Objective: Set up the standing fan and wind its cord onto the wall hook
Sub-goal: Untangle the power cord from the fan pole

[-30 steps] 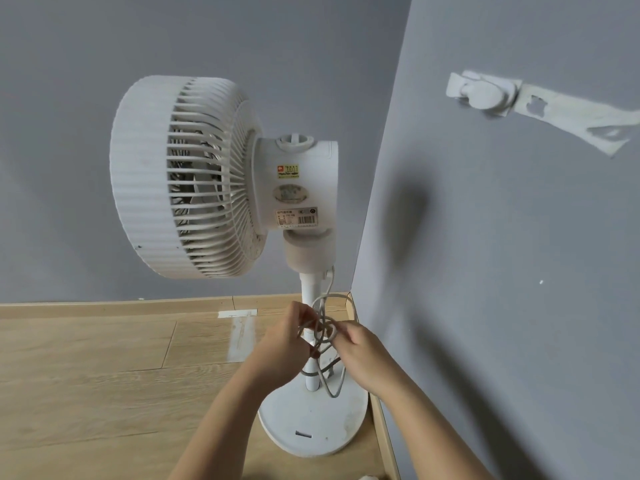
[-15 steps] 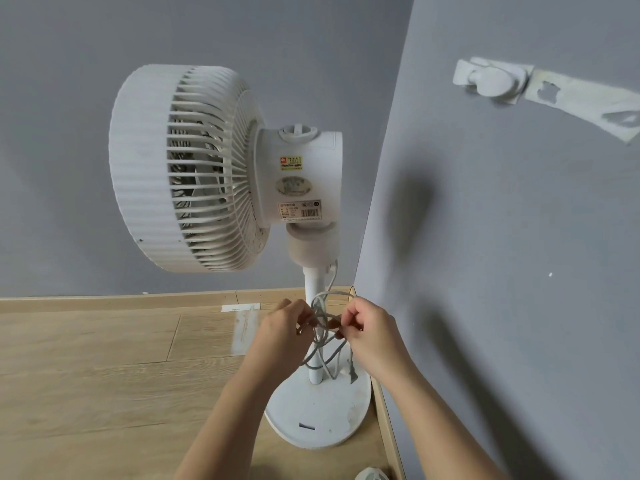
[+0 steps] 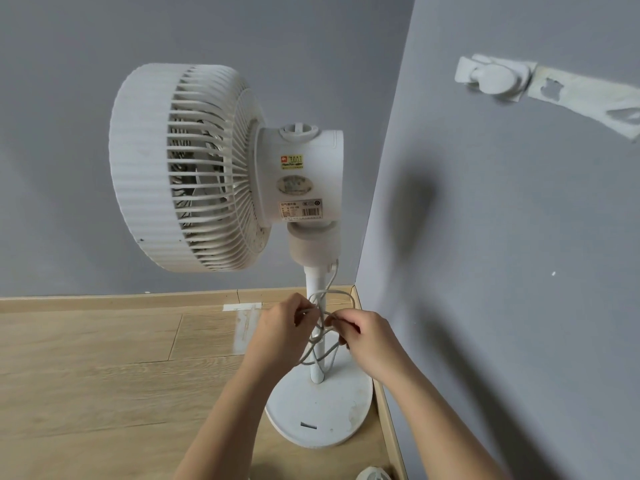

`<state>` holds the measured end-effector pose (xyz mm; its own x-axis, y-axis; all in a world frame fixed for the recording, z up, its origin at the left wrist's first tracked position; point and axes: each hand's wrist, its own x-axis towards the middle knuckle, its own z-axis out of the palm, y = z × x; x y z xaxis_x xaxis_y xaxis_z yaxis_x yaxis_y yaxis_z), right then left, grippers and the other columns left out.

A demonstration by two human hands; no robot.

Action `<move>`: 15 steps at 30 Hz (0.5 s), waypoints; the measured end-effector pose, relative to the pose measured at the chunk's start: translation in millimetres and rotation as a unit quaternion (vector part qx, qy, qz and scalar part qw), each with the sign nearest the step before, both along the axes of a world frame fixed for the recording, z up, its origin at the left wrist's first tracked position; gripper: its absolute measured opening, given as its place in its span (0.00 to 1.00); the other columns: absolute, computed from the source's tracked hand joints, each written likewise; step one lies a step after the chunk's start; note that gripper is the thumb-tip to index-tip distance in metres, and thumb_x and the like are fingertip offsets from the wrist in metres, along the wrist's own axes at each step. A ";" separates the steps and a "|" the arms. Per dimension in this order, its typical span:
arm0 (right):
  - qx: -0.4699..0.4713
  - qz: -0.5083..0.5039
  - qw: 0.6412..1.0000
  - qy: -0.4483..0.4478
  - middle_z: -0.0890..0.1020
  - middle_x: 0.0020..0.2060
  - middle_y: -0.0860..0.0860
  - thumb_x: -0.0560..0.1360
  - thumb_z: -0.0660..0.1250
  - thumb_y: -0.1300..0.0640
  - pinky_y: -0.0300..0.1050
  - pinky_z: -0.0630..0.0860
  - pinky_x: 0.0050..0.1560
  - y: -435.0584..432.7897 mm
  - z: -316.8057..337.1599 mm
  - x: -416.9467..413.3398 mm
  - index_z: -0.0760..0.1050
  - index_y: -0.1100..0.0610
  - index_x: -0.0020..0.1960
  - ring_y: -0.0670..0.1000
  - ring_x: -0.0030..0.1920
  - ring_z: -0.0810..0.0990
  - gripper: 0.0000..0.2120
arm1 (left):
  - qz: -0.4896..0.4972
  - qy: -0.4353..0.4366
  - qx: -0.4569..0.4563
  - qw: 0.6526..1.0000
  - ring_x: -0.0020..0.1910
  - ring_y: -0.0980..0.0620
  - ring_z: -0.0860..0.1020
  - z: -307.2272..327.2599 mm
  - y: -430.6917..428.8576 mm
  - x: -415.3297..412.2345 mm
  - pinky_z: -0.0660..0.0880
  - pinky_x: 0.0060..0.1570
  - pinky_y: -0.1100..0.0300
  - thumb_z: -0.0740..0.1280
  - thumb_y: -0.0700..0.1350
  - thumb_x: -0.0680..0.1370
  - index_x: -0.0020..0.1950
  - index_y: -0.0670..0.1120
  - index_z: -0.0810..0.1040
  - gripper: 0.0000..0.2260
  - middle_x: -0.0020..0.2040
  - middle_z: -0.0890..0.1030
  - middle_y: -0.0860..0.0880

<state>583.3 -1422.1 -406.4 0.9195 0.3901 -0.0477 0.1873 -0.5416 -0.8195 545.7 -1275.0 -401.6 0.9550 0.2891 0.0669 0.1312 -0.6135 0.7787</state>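
Here's the fan (image 3: pixel 221 168), upright in the far right corner, its round base (image 3: pixel 322 410) flat on the wood floor (image 3: pixel 104 375) and close against the right wall (image 3: pixel 519 271). The head is turned left, the grille seen from the side, with stickers on the motor housing.

Both hands are in at the pole (image 3: pixel 317 355), a little above the base. The left hand (image 3: pixel 280 334) has its fingers curled in, pinching loops of the grey cord (image 3: pixel 323 327) on the left of the pole. The right hand (image 3: pixel 370 341) grips the same bundle from the right, thumb and fingertips closed on a strand, the other fingers tucked under.

The cord comes out below the fan's neck and runs down beside the pole. It bunches into several loose loops between the two hands. A few loops hang lower, across the pole and above the base. I can't pick out the plug from here.

High on the right wall, well apart from the hands and the cord, sits the white hook (image 3: pixel 491 79). A pale torn strip (image 3: pixel 585 98) trails off to its right. On the floor by the far skirting, left of the pole, there's a patch of tape (image 3: pixel 242 306). Down at the near edge, by the wall, a rounded white thing (image 3: pixel 374 474) pokes into sight; I can't tell what it is.
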 end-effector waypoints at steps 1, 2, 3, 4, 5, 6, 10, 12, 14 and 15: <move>0.000 -0.001 1.000 -0.002 0.75 0.26 0.43 0.79 0.61 0.57 0.32 0.66 0.35 0.4 0.6 0.1 0.79 0.46 0.40 0.40 0.30 0.72 0.13 | -0.002 -0.008 0.007 1.000 0.29 0.56 0.68 -0.8 0.0 0.2 0.64 0.30 0.66 0.64 0.44 0.77 0.36 0.50 0.72 0.10 0.29 0.74 0.52; 0.004 -0.004 1.000 0.000 0.76 0.27 0.42 0.79 0.61 0.56 0.32 0.67 0.35 0.1 0.9 0.6 0.80 0.47 0.43 0.40 0.31 0.73 0.11 | 0.000 -0.017 0.008 1.000 0.29 0.56 0.68 -1.2 0.1 1.0 0.64 0.30 0.65 0.64 0.44 0.78 0.37 0.49 0.74 0.09 0.29 0.74 0.51; 0.014 -0.006 1.000 0.006 0.76 0.27 0.41 0.79 0.61 0.55 0.32 0.67 0.35 0.2 1.4 0.8 0.80 0.48 0.44 0.40 0.32 0.73 0.10 | 0.005 -0.024 0.006 1.000 0.29 0.56 0.68 -1.3 0.5 1.7 0.64 0.31 0.65 0.64 0.44 0.78 0.37 0.48 0.75 0.09 0.29 0.74 0.51; 0.026 -0.005 1.000 0.014 0.76 0.27 0.40 0.79 0.62 0.53 0.32 0.66 0.35 -0.1 1.5 0.9 0.79 0.48 0.44 0.39 0.31 0.72 0.09 | 0.011 -0.029 0.002 1.000 0.28 0.56 0.68 -0.7 0.6 2.2 0.65 0.30 0.65 0.64 0.44 0.78 0.38 0.46 0.76 0.08 0.29 0.74 0.51; 0.040 -0.003 0.999 0.021 0.74 0.26 0.40 0.78 0.63 0.52 0.33 0.65 0.35 0.1 1.2 0.7 0.79 0.49 0.43 0.40 0.30 0.70 0.07 | 0.016 -0.033 -0.003 0.999 0.28 0.56 0.68 -0.2 0.8 2.5 0.65 0.30 0.66 0.64 0.43 0.77 0.39 0.45 0.76 0.08 0.29 0.74 0.51; 0.050 -0.001 0.998 0.024 0.73 0.27 0.42 0.77 0.65 0.50 0.35 0.65 0.35 0.5 0.7 0.9 0.78 0.49 0.43 0.40 0.29 0.69 0.06 | 0.021 -0.038 -0.008 0.999 0.28 0.56 0.68 0.5 0.6 2.7 0.65 0.30 0.66 0.65 0.43 0.77 0.40 0.44 0.77 0.07 0.28 0.74 0.51; 0.056 -0.031 0.998 0.016 0.69 0.26 0.44 0.70 0.71 0.44 0.38 0.62 0.33 4.4 -1.7 0.9 0.78 0.52 0.40 0.44 0.29 0.65 0.11 | 0.039 -0.045 -0.032 0.998 0.28 0.56 0.68 1.8 -0.8 3.4 0.65 0.30 0.69 0.66 0.42 0.76 0.40 0.41 0.78 0.07 0.30 0.75 0.50; 0.048 -0.069 0.996 0.016 0.68 0.22 0.44 0.70 0.72 0.45 0.37 0.61 0.31 6.3 -3.4 1.6 0.75 0.54 0.34 0.44 0.28 0.64 0.14 | 0.034 -0.041 -0.038 0.998 0.28 0.56 0.68 1.9 -2.3 4.1 0.65 0.29 0.69 0.66 0.42 0.76 0.40 0.41 0.77 0.07 0.28 0.74 0.51; 0.023 -0.097 0.995 0.020 0.69 0.23 0.45 0.71 0.71 0.51 0.40 0.62 0.31 8.2 -6.6 1.5 0.71 0.54 0.32 0.46 0.29 0.65 0.13 | 0.028 -0.046 -0.043 0.998 0.29 0.56 0.68 2.1 -4.1 4.5 0.66 0.30 0.68 0.66 0.42 0.76 0.39 0.41 0.76 0.07 0.28 0.73 0.52; 0.013 -0.106 0.994 0.028 0.70 0.25 0.46 0.72 0.69 0.54 0.41 0.63 0.33 8.8 -8.1 1.4 0.70 0.55 0.33 0.47 0.30 0.67 0.12 | 0.030 -0.053 -0.049 0.997 0.29 0.56 0.69 2.9 -4.2 4.7 0.66 0.30 0.69 0.66 0.41 0.76 0.39 0.41 0.76 0.07 0.29 0.74 0.52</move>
